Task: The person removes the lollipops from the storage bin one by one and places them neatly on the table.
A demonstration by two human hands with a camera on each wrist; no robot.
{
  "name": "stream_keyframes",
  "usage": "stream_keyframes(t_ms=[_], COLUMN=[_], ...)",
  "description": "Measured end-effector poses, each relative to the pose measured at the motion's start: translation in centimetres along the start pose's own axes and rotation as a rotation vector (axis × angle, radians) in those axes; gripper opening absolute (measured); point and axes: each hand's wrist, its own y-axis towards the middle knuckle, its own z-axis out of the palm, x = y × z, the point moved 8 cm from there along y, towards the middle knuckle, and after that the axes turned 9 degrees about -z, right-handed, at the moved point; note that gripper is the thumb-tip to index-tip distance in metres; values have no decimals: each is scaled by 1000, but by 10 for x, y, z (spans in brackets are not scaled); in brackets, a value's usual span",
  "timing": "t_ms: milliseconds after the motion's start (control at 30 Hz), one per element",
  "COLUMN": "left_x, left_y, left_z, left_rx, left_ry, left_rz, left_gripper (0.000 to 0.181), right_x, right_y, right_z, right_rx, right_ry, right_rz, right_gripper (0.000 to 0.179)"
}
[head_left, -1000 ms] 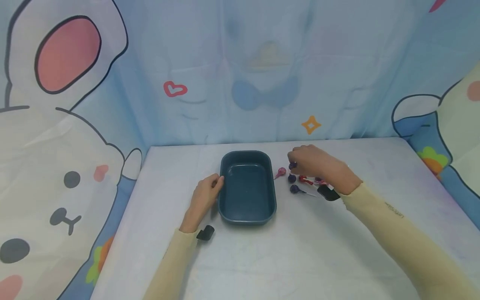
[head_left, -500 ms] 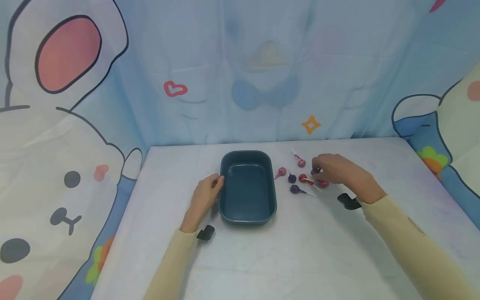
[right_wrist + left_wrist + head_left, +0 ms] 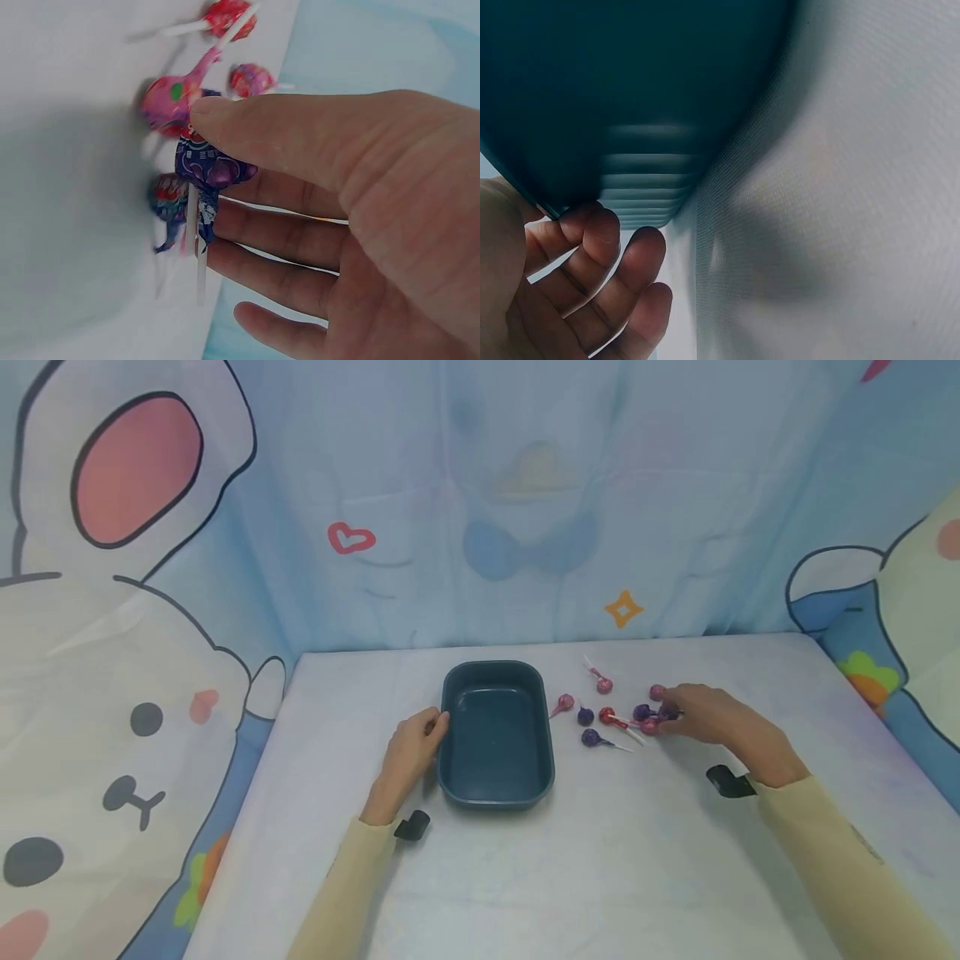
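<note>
A dark teal rectangular bin (image 3: 495, 739) stands on the table. My left hand (image 3: 408, 756) grips its left rim; in the left wrist view the fingertips (image 3: 600, 236) curl against the bin's outer wall. My right hand (image 3: 716, 727) is low over a loose group of lollipops and pinches a purple-wrapped lollipop (image 3: 214, 165) between thumb and fingers. Beside it, touching or nearly so, is a pink lollipop (image 3: 169, 105). A darker lollipop (image 3: 169, 199) lies just beyond. Part of the pinched candy is hidden by the thumb.
Between bin and right hand lie a pink lollipop (image 3: 566, 702), two purple ones, including one with its stick pointing right (image 3: 591, 737), and a red lollipop (image 3: 607, 716). Another pink lollipop (image 3: 603, 685) lies farther back. A printed curtain (image 3: 525, 585) rises behind the white table (image 3: 570, 877).
My right hand has moved right and slightly nearer across the lollipops, uncovering a pink one at the back and more of the group. The left hand and the bin have stayed put.
</note>
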Motion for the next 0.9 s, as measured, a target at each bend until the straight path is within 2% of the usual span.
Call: stream_keyframes(t_ms=[200,400,900], left_x=[2,2,2], left_y=[0,0,0], left_z=[-2,-2,-2], left_rx=[-5,-8,-6], left_ry=[6,11,-3], left_rz=[-15,-14,-21], left_gripper=[35,35,35], right_x=[-11,-21,-26], right_y=[-6,-7,-8], right_z=[9,21,27], right_rx=[8,22,8], right_ry=[10,41,35], right_rz=[-22,-17,58], right_gripper=[33,36,37])
